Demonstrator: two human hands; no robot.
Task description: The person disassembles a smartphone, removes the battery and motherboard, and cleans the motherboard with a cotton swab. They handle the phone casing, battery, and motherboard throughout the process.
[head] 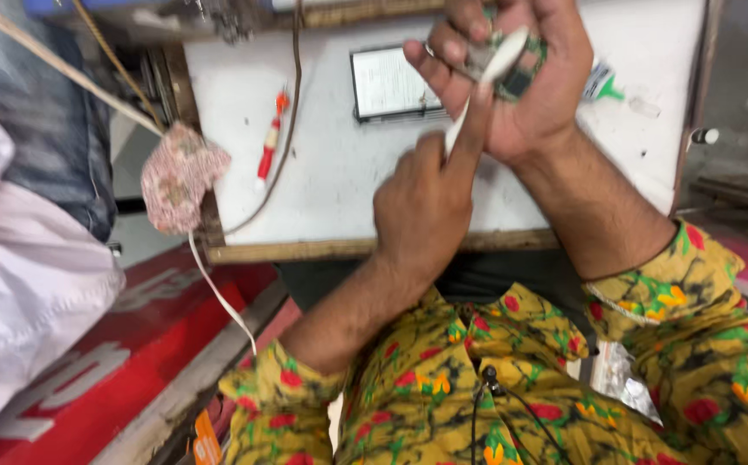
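Note:
My right hand [529, 95] is raised over the white worktop [331, 181] and is closed around a small green circuit board [520, 77]. My left hand [426, 211] grips a slim white tool [486, 86], with the index finger stretched along its shaft. The tool's upper end rests against the board inside my right palm. Most of the board is hidden by my fingers. Both forearms come out of yellow floral sleeves.
A flat rectangular screen panel [387, 82] lies on the worktop behind my hands. A red and white screwdriver [269, 146] and a dark cable [292, 112] lie to the left. A floral face mask [180, 176] hangs off the table's left corner. A small green-tipped tube [602, 83] lies at right.

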